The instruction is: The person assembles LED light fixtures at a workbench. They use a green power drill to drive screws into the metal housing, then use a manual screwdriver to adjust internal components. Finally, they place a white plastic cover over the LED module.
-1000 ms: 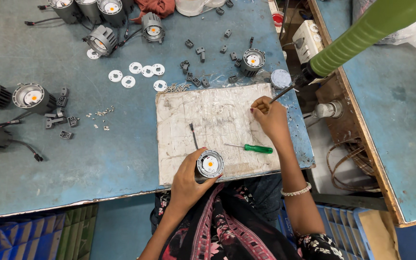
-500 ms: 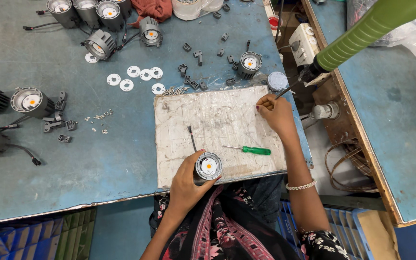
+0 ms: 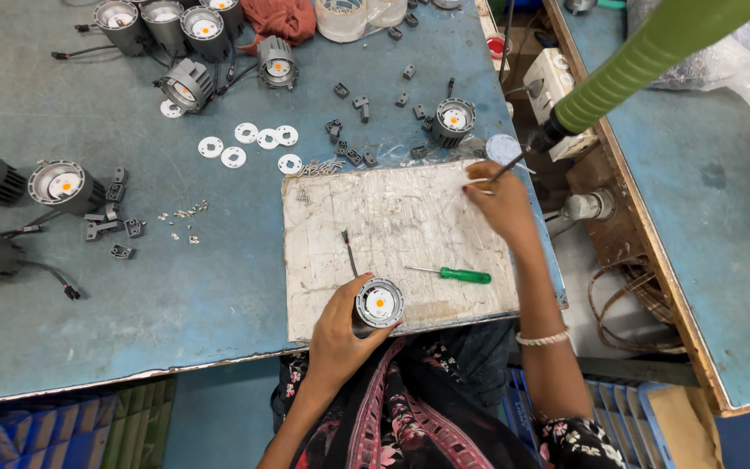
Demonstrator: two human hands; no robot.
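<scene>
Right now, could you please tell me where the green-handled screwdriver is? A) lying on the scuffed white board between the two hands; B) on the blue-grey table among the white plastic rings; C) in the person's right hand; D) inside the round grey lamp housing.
A: the green-handled screwdriver lies flat on the scuffed white board, untouched, between the left hand gripping the round grey lamp housing and the right hand.

1. The left hand [image 3: 340, 326] sits close to the body, fingers curled and thumb up, closed in a grip.
2. The left forearm runs down and left from the wrist.
3. The right arm stretches forward, nearly straight, with a pale bangle on the wrist.
4. The right hand [image 3: 501, 201] lies palm down, fingertips pinched together at its far end.
</scene>
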